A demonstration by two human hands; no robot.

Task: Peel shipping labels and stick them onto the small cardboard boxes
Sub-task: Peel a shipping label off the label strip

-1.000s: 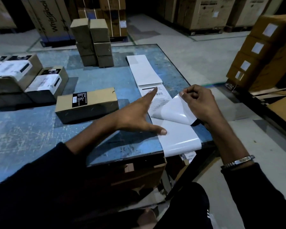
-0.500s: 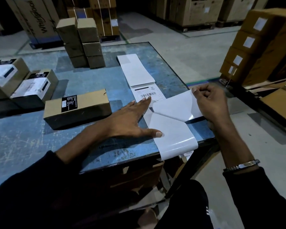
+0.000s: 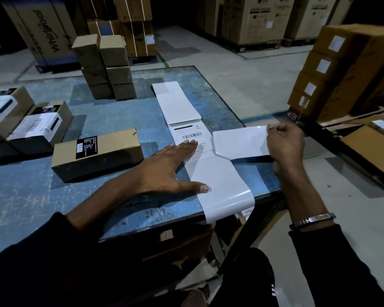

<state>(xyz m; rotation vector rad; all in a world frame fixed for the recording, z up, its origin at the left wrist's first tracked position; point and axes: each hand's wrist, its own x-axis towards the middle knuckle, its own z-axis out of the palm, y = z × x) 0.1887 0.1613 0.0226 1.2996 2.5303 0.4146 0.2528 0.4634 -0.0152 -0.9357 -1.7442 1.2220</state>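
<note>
A long strip of label backing [image 3: 222,185] runs down the blue table [image 3: 31,196] and hangs over its near edge. My left hand [image 3: 166,171] lies flat on the strip, fingers straight, fingertips on a printed shipping label [image 3: 190,132]. My right hand [image 3: 284,142] pinches the far corner of a white label [image 3: 239,141] peeled mostly off the strip, its blank side up, pulled out to the right. A small cardboard box [image 3: 98,154] with a black sticker lies left of my left hand, no shipping label on it.
Two labelled small boxes [image 3: 38,127] sit at the table's left. A stack of plain small boxes [image 3: 104,67] stands at the back. Large cartons [image 3: 350,69] are stacked on the right on the floor. The table's right edge runs just under my right hand.
My right hand has pulled the label further right and off the strip, flattening it out. My left hand has gone from pointing to lying flat on the strip.
</note>
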